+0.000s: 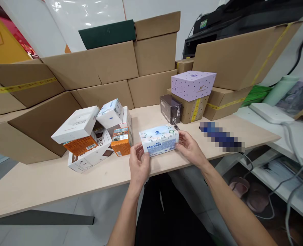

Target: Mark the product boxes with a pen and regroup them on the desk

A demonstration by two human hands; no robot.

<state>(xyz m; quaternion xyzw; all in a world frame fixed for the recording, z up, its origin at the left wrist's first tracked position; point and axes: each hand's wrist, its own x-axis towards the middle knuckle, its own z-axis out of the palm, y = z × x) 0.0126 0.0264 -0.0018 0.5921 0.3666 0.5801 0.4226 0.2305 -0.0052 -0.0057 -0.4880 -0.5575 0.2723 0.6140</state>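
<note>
Between my two hands is a white and blue tissue pack [159,139] marked "Manhua", at the table's front edge. My left hand [139,164] grips its left end, thumb on the front face. The right end is held by my right hand [191,148], with the thumb in front. Just left of the pack stands a small orange box [121,141]. Beyond it is a pile: a white power bank box [77,123] on top of another orange box [83,147], a long white box [92,155] beneath, and a second, boxy tissue pack [110,113].
Brown cardboard boxes [95,63] form a wall along the table's back. At the right, a purple patterned box [193,85] rests on a brown carton [194,107] beside a dark box [170,108]. A blurred blue item [220,136] lies on the wooden table [97,182].
</note>
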